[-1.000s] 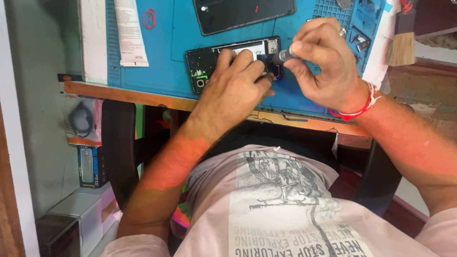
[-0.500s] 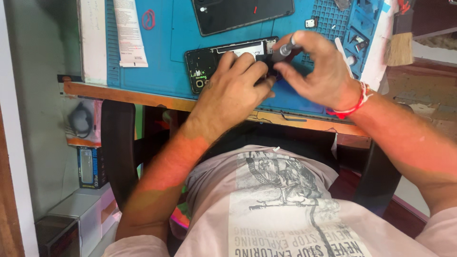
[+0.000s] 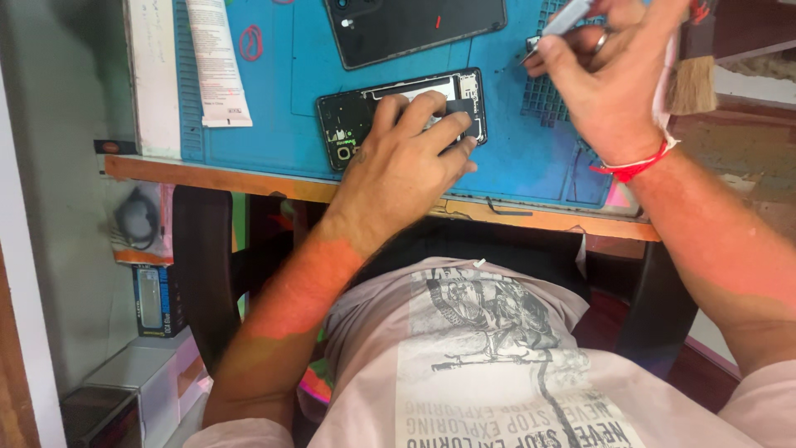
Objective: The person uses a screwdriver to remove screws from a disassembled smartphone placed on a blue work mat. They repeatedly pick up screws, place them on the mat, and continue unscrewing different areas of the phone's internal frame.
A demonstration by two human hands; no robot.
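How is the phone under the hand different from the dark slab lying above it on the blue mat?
The opened phone shows its insides, small parts and a pale patch; the dark slab is smooth and plain. The left hand presses on the opened phone, while nothing touches the dark slab. The right hand holds a thin tool away from both. Both lie flat on the blue mat.

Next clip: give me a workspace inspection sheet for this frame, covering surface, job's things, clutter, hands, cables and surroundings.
Surface: blue work mat on a wooden-edged bench.
Job's things: opened phone lying flat on the mat, insides showing; dark back cover lying apart above it.
Clutter: folded paper and a white strip at the mat's left; brush at right.
Hands: left hand pressing on the phone; right hand raised over the mat's grid corner, holding a slim grey tool.
Cables: coiled black cable hanging below the bench.
Surroundings: boxes on the floor, left.
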